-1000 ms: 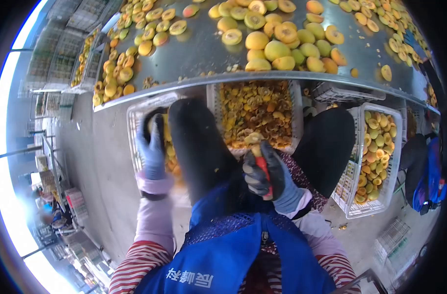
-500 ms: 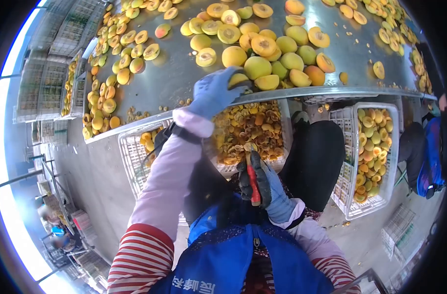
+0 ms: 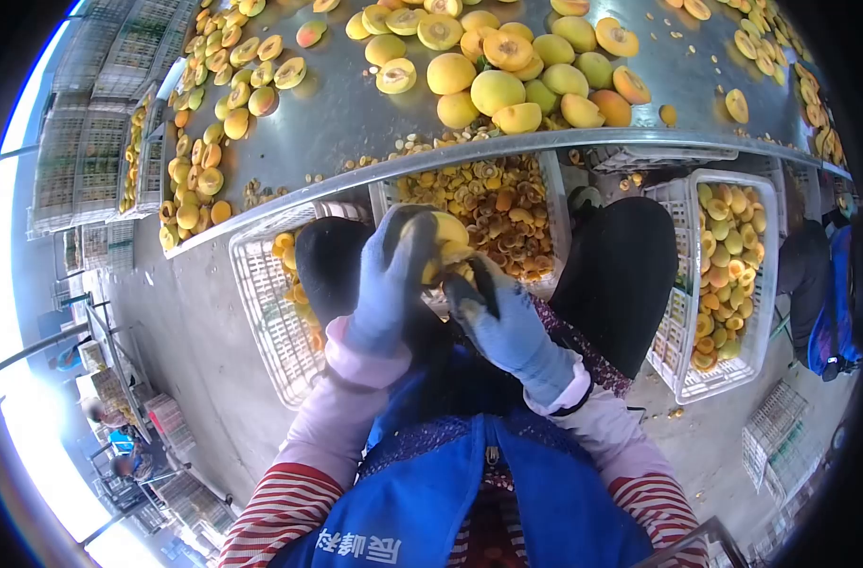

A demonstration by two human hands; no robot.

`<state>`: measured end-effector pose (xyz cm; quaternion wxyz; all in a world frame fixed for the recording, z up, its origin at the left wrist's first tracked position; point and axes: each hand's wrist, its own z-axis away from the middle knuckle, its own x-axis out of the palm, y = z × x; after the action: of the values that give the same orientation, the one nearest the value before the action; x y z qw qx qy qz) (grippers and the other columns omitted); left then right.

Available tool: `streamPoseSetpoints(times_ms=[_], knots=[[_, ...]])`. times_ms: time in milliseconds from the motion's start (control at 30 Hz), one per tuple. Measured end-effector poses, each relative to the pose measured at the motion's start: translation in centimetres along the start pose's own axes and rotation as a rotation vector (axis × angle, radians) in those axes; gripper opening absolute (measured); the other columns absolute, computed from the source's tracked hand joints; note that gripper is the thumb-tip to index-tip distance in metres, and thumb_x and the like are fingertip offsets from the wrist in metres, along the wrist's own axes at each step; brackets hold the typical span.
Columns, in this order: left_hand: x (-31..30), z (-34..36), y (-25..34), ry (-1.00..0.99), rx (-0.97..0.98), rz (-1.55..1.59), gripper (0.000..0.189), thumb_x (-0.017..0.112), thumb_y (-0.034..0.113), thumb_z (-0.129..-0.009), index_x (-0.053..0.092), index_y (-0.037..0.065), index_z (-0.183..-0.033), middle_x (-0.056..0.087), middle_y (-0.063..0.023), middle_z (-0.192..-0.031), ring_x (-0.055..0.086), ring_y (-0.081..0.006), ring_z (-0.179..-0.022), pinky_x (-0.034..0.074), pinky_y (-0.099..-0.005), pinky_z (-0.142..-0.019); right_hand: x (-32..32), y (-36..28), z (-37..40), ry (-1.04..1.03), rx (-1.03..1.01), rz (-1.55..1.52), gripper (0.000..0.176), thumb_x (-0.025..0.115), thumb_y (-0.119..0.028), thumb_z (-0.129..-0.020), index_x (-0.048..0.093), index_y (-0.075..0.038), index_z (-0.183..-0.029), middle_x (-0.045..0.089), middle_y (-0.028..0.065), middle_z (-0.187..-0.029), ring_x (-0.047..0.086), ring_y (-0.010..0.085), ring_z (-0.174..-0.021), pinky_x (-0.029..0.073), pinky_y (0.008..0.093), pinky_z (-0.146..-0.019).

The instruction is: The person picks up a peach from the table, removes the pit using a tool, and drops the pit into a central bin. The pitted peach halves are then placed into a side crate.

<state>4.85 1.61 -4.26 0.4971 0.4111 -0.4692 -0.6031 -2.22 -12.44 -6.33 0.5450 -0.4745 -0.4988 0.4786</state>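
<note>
My left hand [image 3: 386, 275], in a blue-grey glove, is closed around a yellow peach [image 3: 447, 232] above my lap. Right beside it, my right hand [image 3: 498, 317], gloved with dark fingertips, is closed against the fruit's lower side; the red-handled tool is hidden in or behind it. Behind both hands a white crate [image 3: 556, 213] holds brown and yellow peach scraps [image 3: 507, 213]. Whole and halved peaches [image 3: 498, 93] lie on the metal table [image 3: 337, 123] past its front edge.
A white crate [image 3: 261, 312] with peaches is at the left, partly behind my knee. Another full crate [image 3: 682, 331] stands at the right. A person in blue and dark clothing [image 3: 829, 303] is at the far right. Stacked crates [image 3: 81, 161] stand far left.
My left hand has come back from the table edge to my lap with a peach. My right hand has risen to meet it, and the red handle is out of sight.
</note>
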Motion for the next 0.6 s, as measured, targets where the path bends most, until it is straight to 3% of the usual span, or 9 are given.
streamPoseSetpoints(times_ms=[33, 67, 133, 233, 300, 367, 400, 500, 600], knots=[[0.4, 0.6, 0.4, -0.001, -0.027, 0.099, 0.031, 0.051, 0.029, -0.096, 0.06, 0.0, -0.1, 0.059, -0.0031, -0.085, 0.052, -0.0087, -0.074, 0.043, -0.0221, -0.065, 0.0, -0.6, 0.0, 0.006, -0.2, 0.448, 0.029, 0.058, -0.012, -0.084, 0.052, -0.003, -0.111, 0.063, 0.0166, -0.086, 0.065, 0.0307, -0.073, 0.05, 0.0369, -0.061], [0.9, 1.2, 1.1, -0.001, -0.052, 0.198, 0.031, 0.05, 0.029, -0.096, 0.06, 0.0, -0.101, 0.059, -0.0035, -0.087, 0.053, -0.0092, -0.075, 0.043, -0.0222, -0.065, -0.2, -2.1, -0.2, -0.035, -0.135, 0.419, 0.03, 0.061, -0.016, -0.083, 0.052, -0.002, -0.108, 0.06, 0.0238, -0.086, 0.061, 0.0408, -0.075, 0.049, 0.0438, -0.063], [1.0, 1.7, 1.0, -0.042, -0.025, 0.234, 0.039, 0.042, 0.034, -0.097, 0.056, -0.001, -0.106, 0.061, -0.0094, -0.093, 0.057, -0.0158, -0.086, 0.044, -0.0268, -0.08, -0.1, -2.4, 0.1, -0.015, -0.171, 0.401, 0.028, 0.062, -0.016, -0.083, 0.053, -0.002, -0.106, 0.06, 0.0226, -0.082, 0.061, 0.0413, -0.073, 0.049, 0.0437, -0.063], [1.3, 2.5, 1.1, 0.021, -0.026, 0.261, 0.033, 0.05, 0.029, -0.096, 0.056, 0.0, -0.11, 0.06, -0.0071, -0.097, 0.055, -0.0128, -0.087, 0.044, -0.0252, -0.079, 0.4, -1.9, 0.1, 0.102, -0.278, 0.311, 0.027, 0.061, -0.027, -0.086, 0.055, -0.005, -0.099, 0.06, 0.0178, -0.073, 0.061, 0.0358, -0.062, 0.048, 0.04, -0.054], [1.6, 2.9, 1.2, 0.049, -0.018, 0.25, 0.032, 0.052, 0.027, -0.095, 0.056, 0.0, -0.112, 0.06, -0.0066, -0.1, 0.055, -0.012, -0.088, 0.044, -0.0248, -0.079, -0.1, -1.6, -0.1, -0.011, 0.052, -0.092, 0.033, 0.057, -0.04, -0.089, 0.056, -0.007, -0.093, 0.059, 0.0127, -0.066, 0.058, 0.0285, -0.051, 0.045, 0.0354, -0.045], [1.4, 3.1, 1.2, 0.068, -0.002, 0.205, 0.033, 0.054, 0.025, -0.094, 0.055, 0.0, -0.116, 0.06, -0.007, -0.102, 0.055, -0.0124, -0.09, 0.045, -0.0252, -0.08, -1.6, -1.3, -0.2, -0.348, 0.806, -0.819, 0.045, 0.05, -0.054, -0.091, 0.056, -0.009, -0.088, 0.056, 0.0068, -0.06, 0.053, 0.0196, -0.041, 0.041, 0.03, -0.037], [1.1, 3.5, 1.3, 0.055, -0.106, 0.328, 0.036, 0.056, 0.021, -0.092, 0.052, -0.001, -0.12, 0.06, -0.0071, -0.104, 0.056, -0.013, -0.094, 0.045, -0.0263, -0.083, -1.4, -1.1, 0.2, -0.358, 0.874, -1.02, 0.057, 0.039, -0.066, -0.089, 0.055, -0.011, -0.084, 0.05, 0.0003, -0.055, 0.044, 0.011, -0.036, 0.036, 0.024, -0.033], [0.7, 4.4, 2.1, -0.021, -0.047, 0.252, 0.037, 0.059, 0.012, -0.088, 0.051, -0.002, -0.121, 0.06, -0.007, -0.103, 0.056, -0.0126, -0.095, 0.045, -0.0264, -0.085, -1.4, -1.7, 0.8, -0.335, 0.816, -0.923, 0.061, 0.038, -0.068, -0.088, 0.053, -0.009, -0.088, 0.046, 0.0012, -0.054, 0.036, 0.0105, -0.033, 0.032, 0.0252, -0.031], [0.7, 4.1, 2.7, -0.062, 0.081, -0.133, 0.039, 0.061, 0.0, -0.083, 0.05, -0.001, -0.12, 0.059, -0.0081, -0.102, 0.057, -0.0119, -0.092, 0.047, -0.0261, -0.083, 0.1, -1.5, 2.0, -0.126, 0.514, -0.695, 0.036, 0.049, -0.038, -0.094, 0.055, -0.003, -0.1, 0.058, 0.0038, -0.071, 0.054, 0.015, -0.054, 0.047, 0.029, -0.05]])
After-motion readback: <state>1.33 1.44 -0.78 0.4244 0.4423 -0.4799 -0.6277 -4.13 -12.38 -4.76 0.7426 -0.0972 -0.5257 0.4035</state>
